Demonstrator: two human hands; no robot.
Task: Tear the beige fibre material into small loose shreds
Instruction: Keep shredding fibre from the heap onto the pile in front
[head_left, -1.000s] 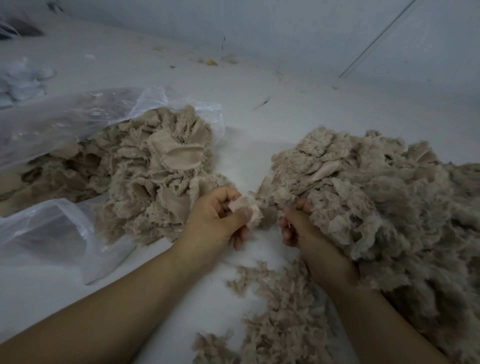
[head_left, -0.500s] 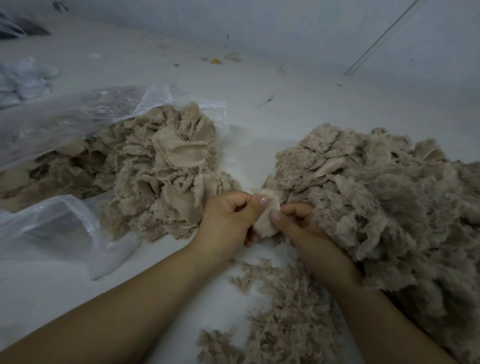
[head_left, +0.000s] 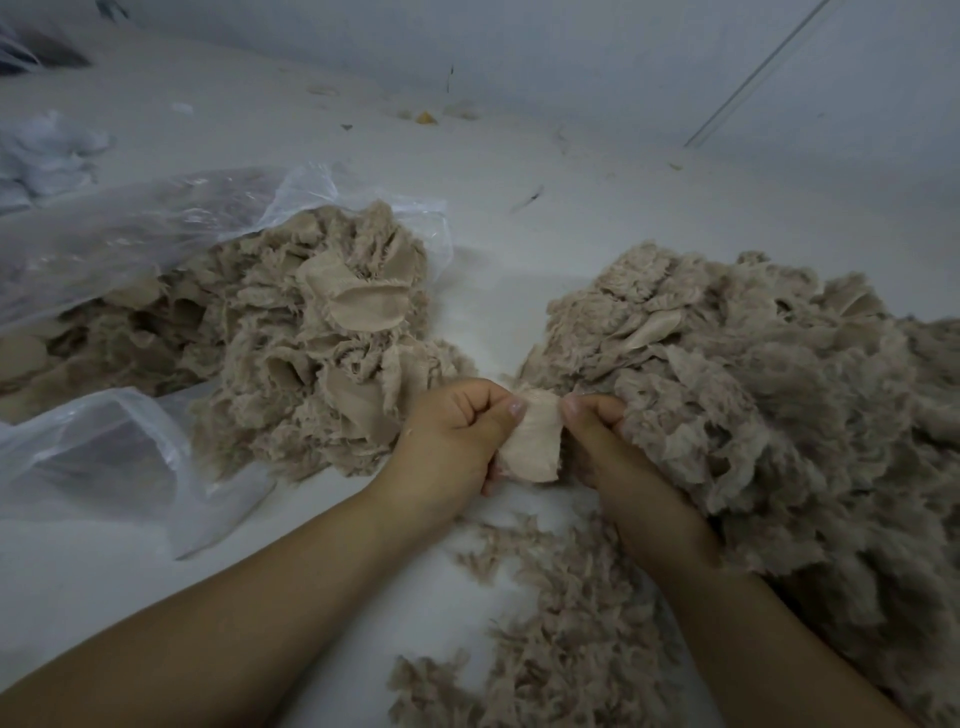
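A small beige fibre piece (head_left: 535, 441) hangs between my two hands at the centre. My left hand (head_left: 457, 431) pinches its left edge with thumb and fingers. My right hand (head_left: 597, 436) pinches its right edge, thumb close to the left thumb. Left of the hands lies a heap of larger beige fibre pieces (head_left: 322, 332), spilling from a clear plastic bag (head_left: 130, 234). A big fluffy pile of torn beige fibre (head_left: 769, 395) fills the right side, touching my right hand. Loose shreds (head_left: 566, 623) lie on the white surface between my forearms.
The white table surface (head_left: 493, 218) runs back to a pale wall. A white fluffy clump (head_left: 47, 150) sits at the far left. Small bits of debris, one yellow (head_left: 426, 118), lie near the wall. Part of the plastic bag (head_left: 104, 457) spreads at the left front.
My right hand came off the right pile and took hold of the piece in my left hand. The piece now hangs spread between both hands instead of bunched at the left thumb.
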